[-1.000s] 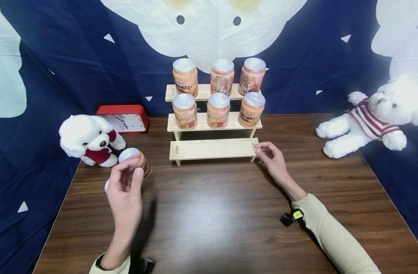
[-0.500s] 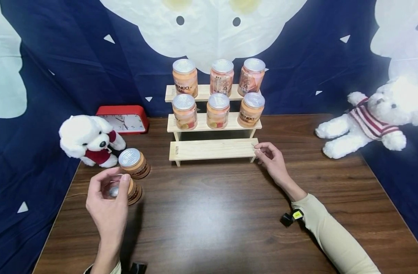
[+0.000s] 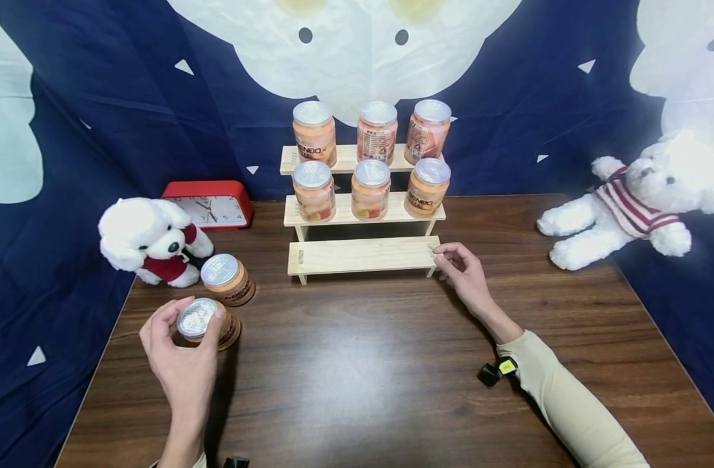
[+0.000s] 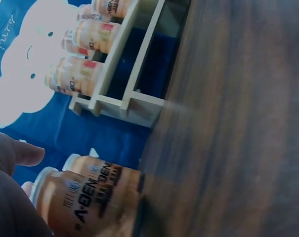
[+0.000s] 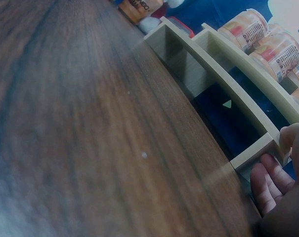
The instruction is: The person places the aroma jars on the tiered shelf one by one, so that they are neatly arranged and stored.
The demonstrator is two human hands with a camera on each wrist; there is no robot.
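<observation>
In the head view my left hand [image 3: 181,351] is at the left, its thumb and fingers curved round the lid end of the nearer jar [image 3: 199,318]. That jar is orange, with a silver lid, and stands on the table. A similar jar [image 3: 227,279] stands just behind it. The left wrist view shows the dark lettering of the nearer jar [image 4: 87,202] and an extended finger [image 4: 29,154] over it. My right hand [image 3: 465,276] pinches the right end of the lowest tier of a wooden stepped shelf [image 3: 363,255]; thumb and fingers show there in the right wrist view.
Several silver-lidded jars [image 3: 370,190] fill the upper two tiers. A white plush dog [image 3: 140,231] and red clock [image 3: 234,192] stand at the back left. A white teddy bear [image 3: 632,201] sits far right. Behind hangs a dark blue cloth [image 3: 216,123].
My left hand has come back from beside the farther jar, then lowered and spread round the nearer one. Both jars on the table and the right hand have stayed in place.
</observation>
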